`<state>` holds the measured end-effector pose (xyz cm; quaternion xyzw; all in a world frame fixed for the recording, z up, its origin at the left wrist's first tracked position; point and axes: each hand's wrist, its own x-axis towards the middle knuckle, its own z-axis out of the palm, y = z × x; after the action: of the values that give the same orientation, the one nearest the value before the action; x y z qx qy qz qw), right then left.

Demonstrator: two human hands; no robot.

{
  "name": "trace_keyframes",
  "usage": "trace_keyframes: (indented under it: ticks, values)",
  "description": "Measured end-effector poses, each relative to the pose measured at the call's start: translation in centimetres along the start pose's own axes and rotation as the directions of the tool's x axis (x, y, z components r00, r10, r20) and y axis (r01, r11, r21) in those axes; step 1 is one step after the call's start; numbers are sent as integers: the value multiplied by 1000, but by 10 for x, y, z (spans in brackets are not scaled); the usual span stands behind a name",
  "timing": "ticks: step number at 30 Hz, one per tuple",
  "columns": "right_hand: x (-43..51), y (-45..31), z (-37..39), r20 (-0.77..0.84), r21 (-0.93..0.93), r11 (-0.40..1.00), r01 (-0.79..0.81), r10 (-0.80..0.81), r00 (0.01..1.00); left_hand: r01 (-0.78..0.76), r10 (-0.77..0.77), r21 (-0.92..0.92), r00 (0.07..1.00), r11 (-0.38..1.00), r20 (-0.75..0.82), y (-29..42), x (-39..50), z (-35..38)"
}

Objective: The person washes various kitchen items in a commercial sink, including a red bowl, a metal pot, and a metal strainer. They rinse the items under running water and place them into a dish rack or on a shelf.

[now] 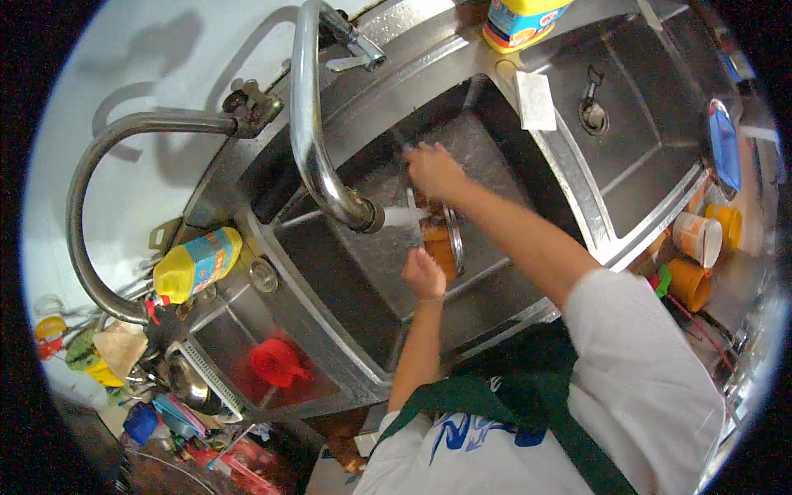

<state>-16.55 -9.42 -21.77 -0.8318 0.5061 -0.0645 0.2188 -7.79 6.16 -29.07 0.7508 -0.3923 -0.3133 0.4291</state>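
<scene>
Water runs from the metal faucet (365, 213) into the middle basin of a stainless steel sink (346, 272). Under the stream, between my hands, lies a metal-rimmed vessel (458, 247) with something orange-brown in or behind it. My left hand (425, 273) is at its near side, fingers curled; the blur hides what they hold. Beyond the vessel's far end, my right hand (435, 172) is bent with its fingers together, and whether it grips something cannot be told. A pale, blurred shape shows between the hands, partly covered by the water.
A white block (536, 101) rests on the divider to the right basin. A yellow bottle (198, 263) lies at the left, another yellow container (520, 25) stands at the back. A red plastic vessel (278, 363) sits in the left basin. A second curved faucet (80, 204) arches at the left.
</scene>
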Motion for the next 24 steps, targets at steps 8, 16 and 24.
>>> trace_keyframes:
  ticks: [8, 16, 24]
  values:
    - [-57, -37, 23, -124, 157, 965, 212, -194, 973, -305, 267, 275, 949, 912, 167, -107, -18, -32]
    - [27, 45, 38, 47, 946, 266, -186, 453, 890, -145, 106, 389, 987, 910, 120, -19, -17, -57]
    - [-27, 52, 12, 45, 810, 477, -341, 530, 847, -89, 74, 629, 996, 772, 51, 92, 37, 5]
